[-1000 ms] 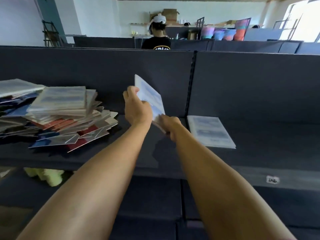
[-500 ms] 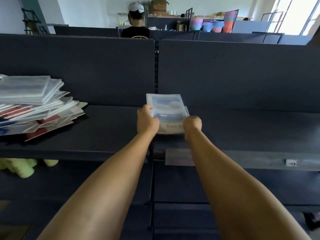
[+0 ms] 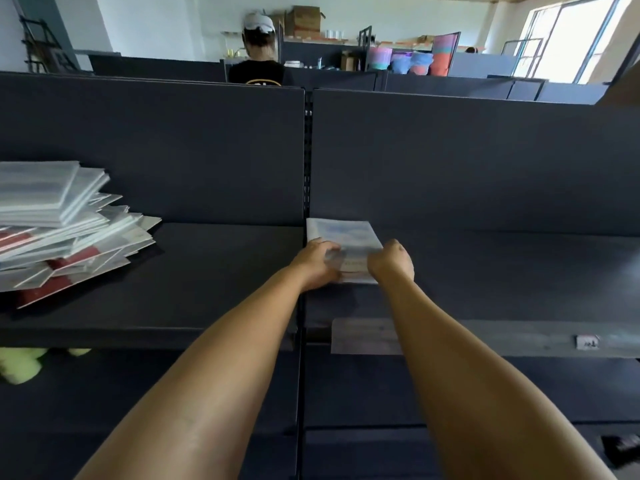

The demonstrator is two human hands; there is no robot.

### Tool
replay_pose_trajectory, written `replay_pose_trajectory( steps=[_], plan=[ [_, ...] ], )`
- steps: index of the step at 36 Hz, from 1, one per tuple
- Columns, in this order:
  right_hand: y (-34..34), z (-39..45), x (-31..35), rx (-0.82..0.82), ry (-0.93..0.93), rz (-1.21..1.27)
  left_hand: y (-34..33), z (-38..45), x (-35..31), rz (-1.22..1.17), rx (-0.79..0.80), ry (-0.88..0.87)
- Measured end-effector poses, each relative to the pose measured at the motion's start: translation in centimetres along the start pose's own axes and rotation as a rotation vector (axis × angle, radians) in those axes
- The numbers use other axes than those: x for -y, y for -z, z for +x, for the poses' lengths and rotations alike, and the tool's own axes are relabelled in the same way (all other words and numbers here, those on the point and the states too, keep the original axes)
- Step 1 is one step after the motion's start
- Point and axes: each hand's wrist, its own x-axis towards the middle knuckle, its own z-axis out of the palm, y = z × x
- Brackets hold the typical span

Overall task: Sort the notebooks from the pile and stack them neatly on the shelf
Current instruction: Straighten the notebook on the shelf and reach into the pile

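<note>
Centre of frame: we see a small notebook stack [image 3: 343, 239], pale blue-and-white covers, lying flat on the dark shelf [image 3: 485, 268] just right of the slotted upright [image 3: 307, 168]. Left hand [image 3: 317, 263] grips its left edge, fingers curled on top; right hand [image 3: 391, 261] curls against its right edge. Bare shelf runs far right. Messy notebook pile [image 3: 65, 226] sits at left, well apart.

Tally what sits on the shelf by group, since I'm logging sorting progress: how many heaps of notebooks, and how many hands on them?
Messy pile at the left: 1
Neat stack right of the divider: 1
Hands on the stack: 2, left hand and right hand
Total: 4
Single notebooks are too overlapped to count.
</note>
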Motion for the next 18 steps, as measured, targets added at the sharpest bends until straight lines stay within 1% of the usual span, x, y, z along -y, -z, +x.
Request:
replay_pose_trajectory(
  steps=[6,10,14,16,18],
  plan=[
    [-0.1,0.2,-0.1,0.008,0.031,-0.185,0.0,0.4,0.9,0.078,0.036,-0.068],
    [-0.1,0.5,0.5,0.047,-0.009,-0.172,0.5,0.7,1.0,0.095,0.096,-0.067],
    [-0.3,0.4,0.9,0.091,0.007,-0.209,0.8,0.6,0.8,0.106,0.121,-0.049],
    [-0.5,0.3,0.9,0.071,0.042,-0.278,0.9,0.5,0.6,0.154,0.121,-0.056],
    [-0.8,0.0,1.0,0.019,0.104,-0.375,1.0,0.3,0.5,0.196,0.109,-0.059]
  ],
)
